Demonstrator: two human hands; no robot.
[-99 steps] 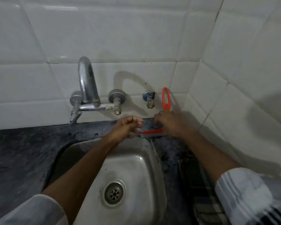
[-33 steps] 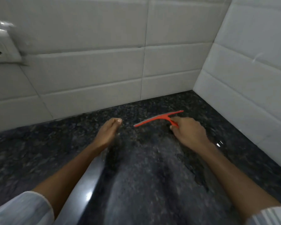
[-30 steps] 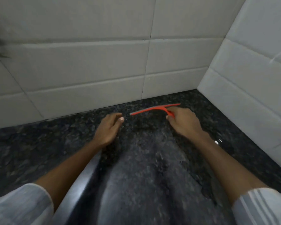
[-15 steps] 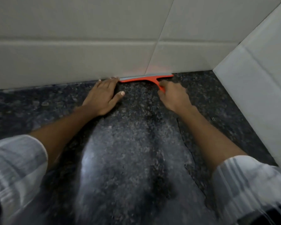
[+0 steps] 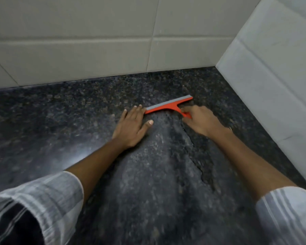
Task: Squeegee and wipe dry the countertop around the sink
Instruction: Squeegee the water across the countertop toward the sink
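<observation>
A red squeegee (image 5: 168,105) with a grey rubber blade lies blade-down on the dark speckled granite countertop (image 5: 60,121), a short way out from the back wall. My right hand (image 5: 200,121) grips its red handle. My left hand (image 5: 132,125) lies flat on the counter, fingers straight, its fingertips touching the blade's left end. A paler wiped streak with a ragged wet edge runs from the blade back toward me between my arms.
White tiled walls close the counter at the back (image 5: 95,50) and on the right (image 5: 272,76), meeting in a corner just right of the squeegee. The sink is out of view. Striped sleeves cover both forearms near the bottom corners.
The squeegee has come away from the foot of the back wall toward me, pulled by my right hand. My left hand moved back with it, staying flat at the blade's left end.
</observation>
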